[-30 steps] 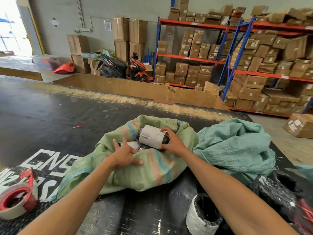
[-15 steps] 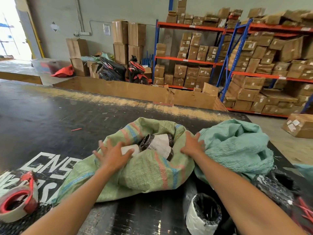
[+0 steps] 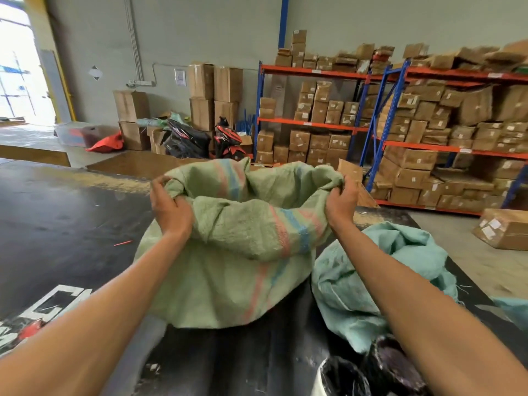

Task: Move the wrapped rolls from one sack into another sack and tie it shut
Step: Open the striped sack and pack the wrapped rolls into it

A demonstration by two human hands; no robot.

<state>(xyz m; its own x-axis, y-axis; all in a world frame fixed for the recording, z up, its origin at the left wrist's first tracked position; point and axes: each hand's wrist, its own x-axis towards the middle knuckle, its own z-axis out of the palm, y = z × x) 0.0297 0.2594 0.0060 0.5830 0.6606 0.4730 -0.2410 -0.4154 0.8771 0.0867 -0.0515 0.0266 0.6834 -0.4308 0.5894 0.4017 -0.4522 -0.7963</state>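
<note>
Both hands hold the green sack open

A black floor mat (image 3: 71, 218) fills the lower frame; box-laden shelving (image 3: 400, 124) lines the upper right. Left hand (image 3: 171, 208) and right hand (image 3: 340, 201) each clutch the pale green sack (image 3: 234, 267) rim at centre. One teal sack (image 3: 371, 281) lies right; two wrapped rolls (image 3: 388, 364) are cropped at the bottom edge

Little can be read here. Large white block letters (image 3: 54, 302) are painted on the black counter (image 3: 71, 224) at the lower left, cut off by the left forearm; only a part of them shows, perhaps a "C", too little to make out a word. The brown cardboard boxes (image 3: 411, 160) on the blue-and-orange shelving carry small white labels, and a white paper notice (image 3: 180, 77) hangs on the grey wall, all too small to read.
</note>
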